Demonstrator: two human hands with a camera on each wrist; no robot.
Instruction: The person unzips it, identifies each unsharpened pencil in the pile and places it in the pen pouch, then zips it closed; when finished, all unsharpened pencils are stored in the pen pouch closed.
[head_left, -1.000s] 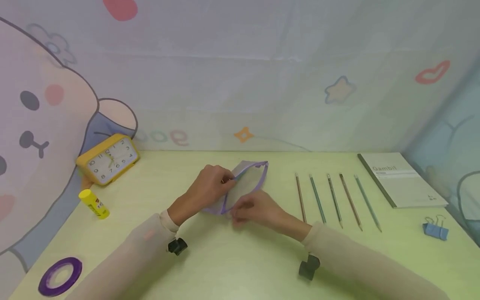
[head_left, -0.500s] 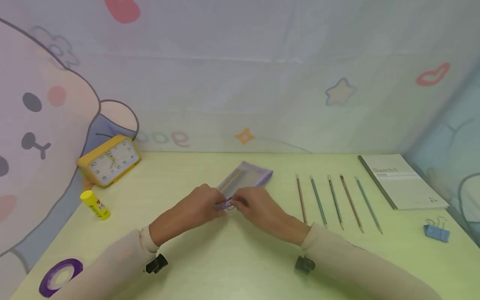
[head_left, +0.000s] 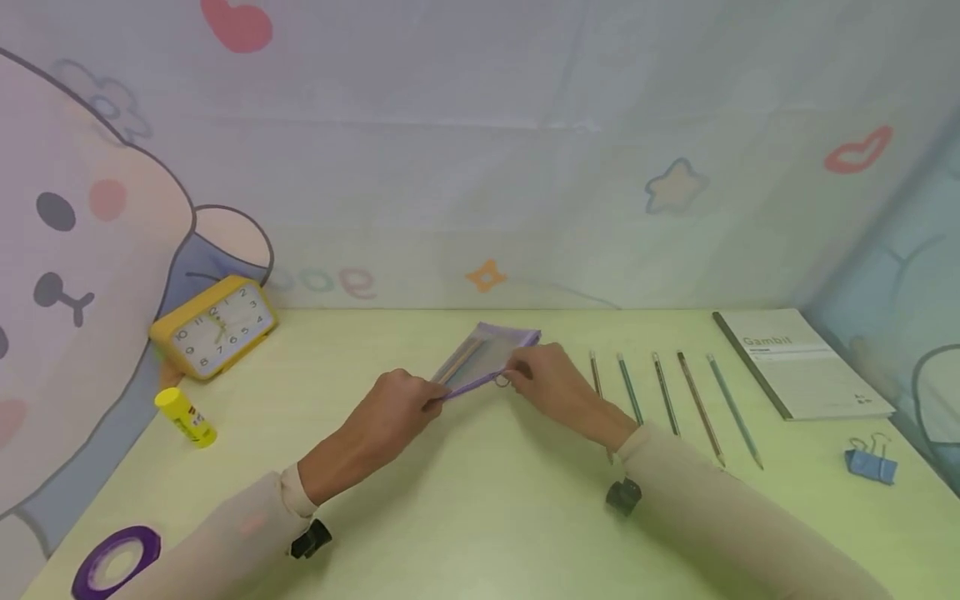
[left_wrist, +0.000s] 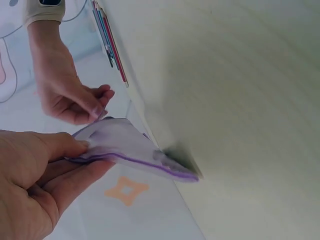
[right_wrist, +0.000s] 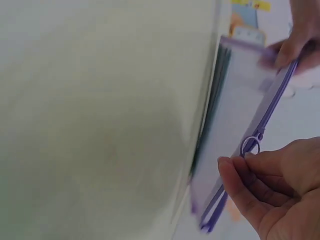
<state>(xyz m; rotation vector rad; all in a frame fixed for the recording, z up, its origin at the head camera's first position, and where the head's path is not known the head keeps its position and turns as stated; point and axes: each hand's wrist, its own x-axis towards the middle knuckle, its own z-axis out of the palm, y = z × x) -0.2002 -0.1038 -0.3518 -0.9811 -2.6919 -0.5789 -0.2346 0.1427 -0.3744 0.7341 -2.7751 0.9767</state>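
Note:
A translucent zip pouch [head_left: 495, 343] with purple trim is tilted up over the back middle of the table. Pencils [head_left: 463, 358] show through its clear side. My left hand [head_left: 378, 427] pinches the near left corner of the pouch between thumb and fingers. At the zipper, my right hand [head_left: 558, 390] pinches the ring-shaped zipper pull [right_wrist: 241, 146] with thumb and forefinger. In the right wrist view the zipper [right_wrist: 276, 97] is closed between the pull and my left hand, while a gap shows at its other end. The left wrist view shows the pouch's bottom edge close to the table.
Several pencils [head_left: 702, 408] lie in a row to the right. Beyond them are a notebook [head_left: 813, 362] and a blue binder clip [head_left: 870, 465]. On the left stand a yellow clock [head_left: 217, 327], a glue stick [head_left: 186, 417] and a purple tape roll [head_left: 150, 546].
The pouch mouth was held wide apart; its edges then came together. My right hand has slid the zipper pull to the right along the edge, while my left hand keeps the left corner.

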